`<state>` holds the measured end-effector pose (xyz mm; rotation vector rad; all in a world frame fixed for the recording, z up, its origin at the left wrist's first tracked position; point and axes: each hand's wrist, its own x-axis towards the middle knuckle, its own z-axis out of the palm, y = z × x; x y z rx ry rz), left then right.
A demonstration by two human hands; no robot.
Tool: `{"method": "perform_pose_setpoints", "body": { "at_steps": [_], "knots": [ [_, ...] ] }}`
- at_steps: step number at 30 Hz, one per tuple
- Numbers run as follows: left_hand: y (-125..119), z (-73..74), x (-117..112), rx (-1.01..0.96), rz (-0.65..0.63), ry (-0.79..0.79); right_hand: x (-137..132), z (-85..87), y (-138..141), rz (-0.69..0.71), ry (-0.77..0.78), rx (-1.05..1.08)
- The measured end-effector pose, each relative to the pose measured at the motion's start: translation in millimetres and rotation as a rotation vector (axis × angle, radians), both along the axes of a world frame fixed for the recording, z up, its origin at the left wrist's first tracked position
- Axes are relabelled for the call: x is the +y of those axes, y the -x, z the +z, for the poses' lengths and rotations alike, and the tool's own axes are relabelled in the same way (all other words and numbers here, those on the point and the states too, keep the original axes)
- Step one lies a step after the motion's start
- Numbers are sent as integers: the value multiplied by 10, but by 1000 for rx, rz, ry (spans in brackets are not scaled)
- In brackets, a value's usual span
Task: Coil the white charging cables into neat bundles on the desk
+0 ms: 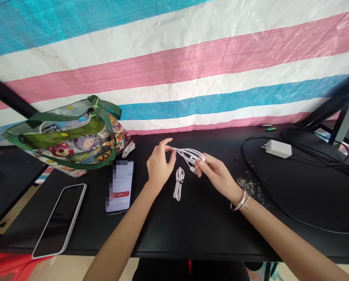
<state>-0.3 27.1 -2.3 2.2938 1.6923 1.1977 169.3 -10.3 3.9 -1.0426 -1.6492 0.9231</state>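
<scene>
A coiled white USB cable (188, 153) is held just above the black table, stretched between my two hands. My right hand (215, 169), with a silver bangle on its wrist, grips the right end of the coil between thumb and fingers. A plug end of the cable hangs beneath those fingers. My left hand (161, 162) has its thumb and a finger closed at the coil's left end, while the index finger points outward. Below, between the hands, a second white cable (178, 184) lies folded into a bundle with a dark tie round its middle.
On the left are a lit phone (120, 187), a dark-screened phone in a white case (59, 220) and a cartoon-print bag (74, 144) with green straps. To the right lie a white power adapter (278, 149), a looped black cord (268, 201) and small debris (250, 187). Striped sheeting hangs behind.
</scene>
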Motion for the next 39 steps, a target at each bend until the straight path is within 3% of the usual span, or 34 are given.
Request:
{"method": "perform_pose_setpoints", "body": {
  "at_steps": [8,15,23,26,30,35,39],
  "knots": [
    [-14,54,-43,113,-85,4,-46,36,-10,21,-196,-228],
    [-30,76,-64,105,-65,144,-6,82,-104,-207,-221,-248],
    [-29,63,-74,92,-156,152,42,122,-205,-373,-225,-162],
    [-25,52,-72,-38,-254,232,81,77,-202,-394,-172,-60],
    [-38,42,-76,-358,-392,350,115,26,-190,-370,-127,30],
    [-84,69,-76,-725,-457,448,96,15,-144,-313,-87,24],
    [-138,73,-79,-973,-495,665,90,22,-110,-162,11,80]
  ]
}}
